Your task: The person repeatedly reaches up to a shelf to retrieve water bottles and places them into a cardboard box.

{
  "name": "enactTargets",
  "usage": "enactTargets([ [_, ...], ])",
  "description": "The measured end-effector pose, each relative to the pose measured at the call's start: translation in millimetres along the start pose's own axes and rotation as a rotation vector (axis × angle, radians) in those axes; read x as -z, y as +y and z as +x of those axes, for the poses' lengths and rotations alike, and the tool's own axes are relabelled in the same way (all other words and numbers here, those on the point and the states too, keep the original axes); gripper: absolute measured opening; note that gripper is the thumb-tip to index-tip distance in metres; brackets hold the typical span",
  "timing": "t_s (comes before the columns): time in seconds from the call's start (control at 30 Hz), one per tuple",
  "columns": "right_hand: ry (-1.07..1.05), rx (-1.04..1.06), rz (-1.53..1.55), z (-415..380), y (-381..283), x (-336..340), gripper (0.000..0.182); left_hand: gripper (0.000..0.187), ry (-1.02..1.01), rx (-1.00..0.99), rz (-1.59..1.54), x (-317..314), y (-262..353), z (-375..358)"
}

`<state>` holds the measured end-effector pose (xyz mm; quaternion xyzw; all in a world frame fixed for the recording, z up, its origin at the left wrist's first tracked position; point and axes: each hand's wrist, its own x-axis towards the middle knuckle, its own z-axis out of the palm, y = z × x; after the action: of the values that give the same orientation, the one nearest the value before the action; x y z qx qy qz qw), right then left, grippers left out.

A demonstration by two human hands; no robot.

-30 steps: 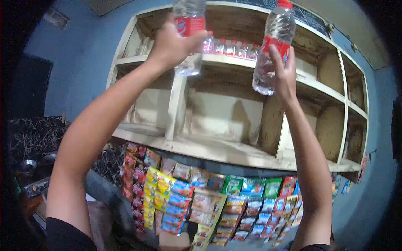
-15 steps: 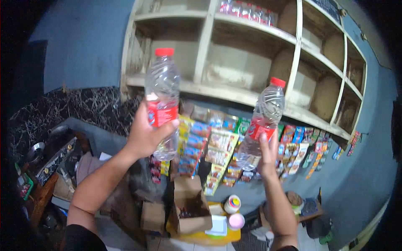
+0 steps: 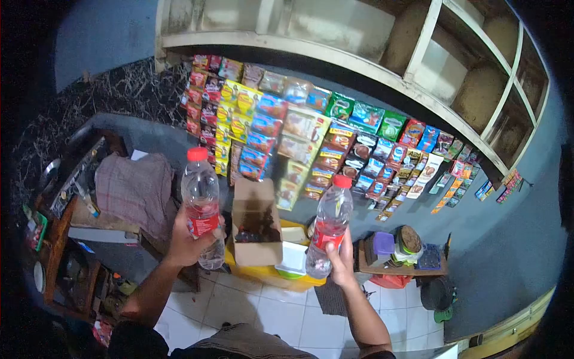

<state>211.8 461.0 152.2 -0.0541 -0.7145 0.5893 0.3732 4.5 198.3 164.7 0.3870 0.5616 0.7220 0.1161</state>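
My left hand (image 3: 190, 240) is wrapped round the lower half of a clear plastic water bottle (image 3: 200, 182) with a red cap and red label. In my right hand (image 3: 342, 258) is a second water bottle (image 3: 335, 206) of the same kind, gripped at its label. Both bottles are upright, the right one tilted slightly, and held out in front of me at about the same height. Between them, farther off, an open cardboard box (image 3: 258, 254) with dark contents sits on a yellow surface (image 3: 275, 279).
Above hangs a white wooden shelf unit (image 3: 335, 54) on the wall. Strips of snack and drink sachets (image 3: 263, 131) hang below it. A cloth (image 3: 133, 191) lies over something at left. Plastic containers (image 3: 381, 246) stand on a low table at right. White tiles (image 3: 275, 316) cover the floor.
My view has tipped downward, so the shelf sits higher and more floor shows. Both hands, each still holding its bottle, have come down from shelf height to in front of the sachets and box.
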Motion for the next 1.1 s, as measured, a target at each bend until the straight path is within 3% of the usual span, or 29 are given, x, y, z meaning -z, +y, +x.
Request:
enactTargets([
  [0.27,-0.028,-0.283,-0.001,-51.0,34.7,95.9,0.05,0.049,0.132,0.268,-0.011,-90.0,-50.4,-38.3],
  [0.37,0.006,-0.28,-0.022,-51.7,50.1,93.4,0.051,0.048,0.165,0.417,-0.153,-112.9,-62.2,-44.4],
  [0.5,-0.039,-0.375,0.139,-45.2,62.6,78.1,0.05,0.048,0.206,0.375,-0.148,-133.7,-72.7,-46.7],
  [0.73,-0.044,-0.429,0.26,-39.8,75.5,42.7,0.044,0.048,0.269,0.484,-0.219,-132.8,-84.9,-63.8],
  [0.8,-0.055,-0.455,0.27,-42.8,86.9,35.9,0.043,0.048,0.267,0.484,-0.374,-126.3,-89.2,-70.7],
  [1.1,-0.117,-0.599,0.422,-36.6,91.0,-21.4,0.047,0.049,0.311,0.492,-0.382,-80.0,-77.3,-74.1],
])
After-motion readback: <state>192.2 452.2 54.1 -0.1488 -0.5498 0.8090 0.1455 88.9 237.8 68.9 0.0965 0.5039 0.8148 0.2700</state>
